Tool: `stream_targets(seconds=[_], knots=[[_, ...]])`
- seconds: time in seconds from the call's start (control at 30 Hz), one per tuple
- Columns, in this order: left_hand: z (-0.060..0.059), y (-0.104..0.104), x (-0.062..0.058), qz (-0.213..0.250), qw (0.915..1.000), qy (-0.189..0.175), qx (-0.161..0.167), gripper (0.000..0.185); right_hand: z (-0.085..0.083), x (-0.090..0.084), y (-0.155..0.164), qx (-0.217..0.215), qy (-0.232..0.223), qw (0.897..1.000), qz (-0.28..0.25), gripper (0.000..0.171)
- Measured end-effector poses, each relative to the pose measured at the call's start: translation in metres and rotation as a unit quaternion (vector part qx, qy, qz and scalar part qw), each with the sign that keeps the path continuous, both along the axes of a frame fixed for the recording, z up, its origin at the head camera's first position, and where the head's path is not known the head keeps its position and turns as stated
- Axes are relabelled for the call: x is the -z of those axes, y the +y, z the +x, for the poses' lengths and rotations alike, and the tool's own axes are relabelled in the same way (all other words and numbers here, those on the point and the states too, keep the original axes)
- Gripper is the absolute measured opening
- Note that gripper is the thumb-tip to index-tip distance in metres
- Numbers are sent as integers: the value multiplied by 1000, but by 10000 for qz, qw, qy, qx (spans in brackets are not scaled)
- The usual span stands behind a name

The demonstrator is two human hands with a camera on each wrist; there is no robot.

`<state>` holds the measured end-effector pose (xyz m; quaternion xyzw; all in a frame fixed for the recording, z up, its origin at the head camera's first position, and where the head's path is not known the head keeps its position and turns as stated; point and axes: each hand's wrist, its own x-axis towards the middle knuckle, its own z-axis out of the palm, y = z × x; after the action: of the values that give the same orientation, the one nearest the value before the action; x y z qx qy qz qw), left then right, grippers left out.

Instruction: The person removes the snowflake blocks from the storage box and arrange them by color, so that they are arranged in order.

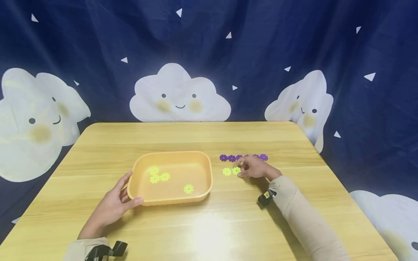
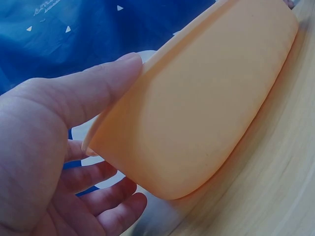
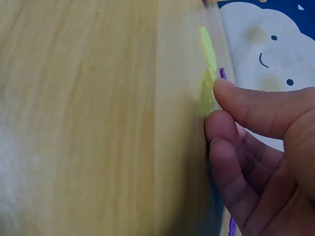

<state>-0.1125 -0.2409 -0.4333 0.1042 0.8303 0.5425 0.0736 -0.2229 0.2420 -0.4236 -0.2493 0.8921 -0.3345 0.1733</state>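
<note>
Left hand (image 1: pixel 111 208) gripping orange tray (image 1: pixel 202 159) rim; four yellow flowers (image 1: pixel 188 188) inside. Right hand (image 1: pixel 254 167) pinching one of two yellow counter flowers (image 1: pixel 236 170); purple row (image 1: pixel 232 158) behind.

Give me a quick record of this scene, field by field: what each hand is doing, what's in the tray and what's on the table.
left hand: holds the near left corner of the orange tray, thumb on the rim
right hand: fingertips on a yellow flower piece lying on the table
in tray: four yellow flower pieces
on table, right of tray: second yellow piece beside the touched one; row of purple flower pieces behind them, partly hidden by the hand
backdrop: dark blue cloth with white clouds
</note>
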Motion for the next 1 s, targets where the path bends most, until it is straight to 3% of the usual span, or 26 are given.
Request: stream_targets(seconds=[0.33, 0.6, 0.83, 1.0], knots=[[1, 1, 0, 46, 10000, -53, -54, 103, -4, -2, -1, -283, 67, 9996, -38, 30], [-1, 2, 0, 111, 9999, -101, -8, 104, -11, -26, -15, -387, -84, 9986, -361, 32], [-1, 0, -2, 106, 9998, -145, -59, 103, -15, -45, -40, -571, 176, 9977, -320, 32], [1, -1, -1, 127, 9998, -156, -44, 102, -17, -50, -55, -812, 432, 9953, -299, 32]])
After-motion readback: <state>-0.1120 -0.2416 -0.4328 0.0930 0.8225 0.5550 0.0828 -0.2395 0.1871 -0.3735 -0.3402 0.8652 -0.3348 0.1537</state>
